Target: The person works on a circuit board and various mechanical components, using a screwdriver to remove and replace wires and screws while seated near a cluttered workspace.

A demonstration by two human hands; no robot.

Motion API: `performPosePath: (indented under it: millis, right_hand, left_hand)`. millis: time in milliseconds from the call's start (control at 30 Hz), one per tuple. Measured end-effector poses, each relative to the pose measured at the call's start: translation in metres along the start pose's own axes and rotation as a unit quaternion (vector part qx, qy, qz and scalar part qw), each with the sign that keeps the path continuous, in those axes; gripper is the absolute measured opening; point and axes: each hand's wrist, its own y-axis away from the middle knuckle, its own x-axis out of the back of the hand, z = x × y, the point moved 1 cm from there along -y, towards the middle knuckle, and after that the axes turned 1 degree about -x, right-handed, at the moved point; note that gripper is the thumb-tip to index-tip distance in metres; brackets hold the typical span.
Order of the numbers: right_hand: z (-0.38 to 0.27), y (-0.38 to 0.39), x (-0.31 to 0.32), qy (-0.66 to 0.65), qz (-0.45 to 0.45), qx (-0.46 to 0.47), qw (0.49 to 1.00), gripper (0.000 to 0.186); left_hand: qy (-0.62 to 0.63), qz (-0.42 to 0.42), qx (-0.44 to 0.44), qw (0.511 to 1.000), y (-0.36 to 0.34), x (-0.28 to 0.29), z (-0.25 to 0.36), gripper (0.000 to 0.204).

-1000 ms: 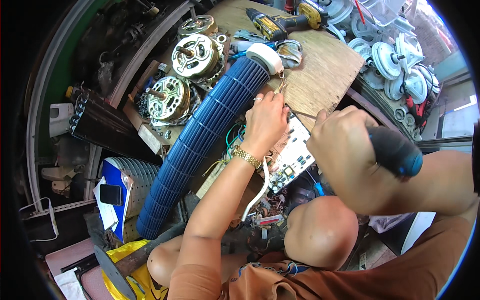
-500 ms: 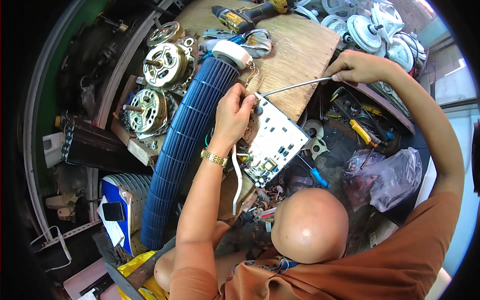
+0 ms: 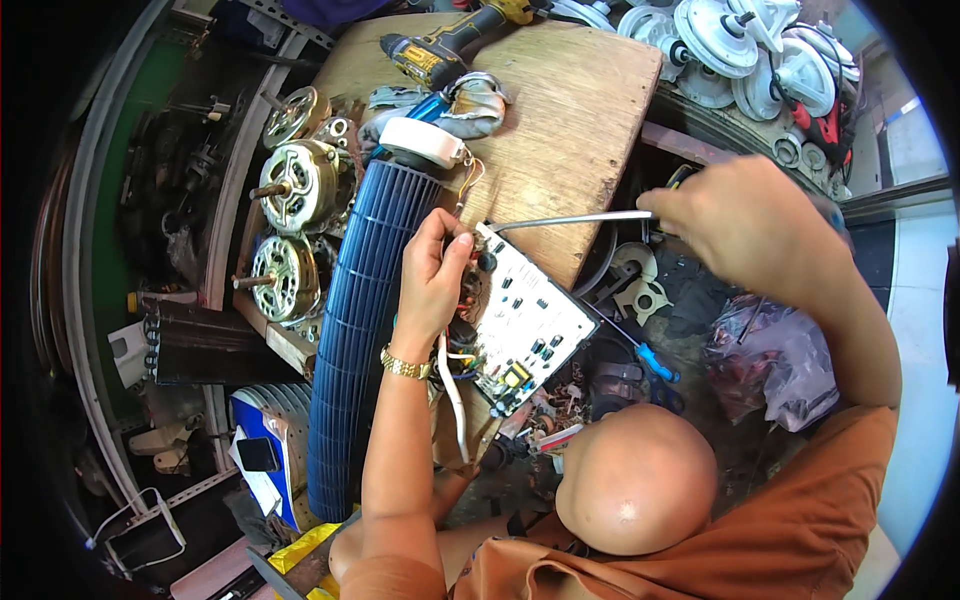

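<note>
A circuit board (image 3: pixel 535 325) with a pale, brightly lit face and small dark components lies tilted at the bench's front edge. My left hand (image 3: pixel 437 265), a gold watch on its wrist, is closed on the board's upper left corner, thumb against its edge. A grey cable (image 3: pixel 575 219) runs from that corner, stretched nearly straight, to my right hand (image 3: pixel 735 215), which pinches its light-coloured end between thumb and fingers. A thick white cable (image 3: pixel 452 400) and several thin coloured wires hang below my left hand. What lies under my left fingers is hidden.
Left of the board leans a long blue cylindrical fan wheel (image 3: pixel 375 290) with a white motor (image 3: pixel 420 142) at its top. Metal motors (image 3: pixel 298 188) stand further left. A yellow-black drill (image 3: pixel 430 58) lies on the wooden board (image 3: pixel 570 100). Below are a blue-handled screwdriver (image 3: pixel 655 362) and a plastic bag (image 3: pixel 775 365).
My right hand has come lower and nearer with the cable end, so the cable lies more level. The whole view has shifted. My left hand keeps its hold on the board.
</note>
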Motion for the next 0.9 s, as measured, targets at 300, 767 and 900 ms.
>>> performPosePath:
  millis: [300, 767, 900]
  right_hand:
    - [0.006, 0.018, -0.018, -0.008, 0.03, -0.022, 0.999, 0.036]
    - [0.039, 0.02, -0.061, -0.144, 0.009, -0.065, 0.987, 0.028]
    - [0.044, 0.026, -0.067, -0.182, 0.008, -0.093, 0.979, 0.025]
  left_hand:
    - [-0.029, -0.037, 0.012, 0.999, -0.002, -0.006, 0.008, 0.017]
    - [-0.044, 0.06, 0.022, 0.997, 0.002, -0.018, 0.009, 0.006]
    - [-0.342, 0.053, -0.201, 0.916, -0.003, -0.011, 0.012, 0.015]
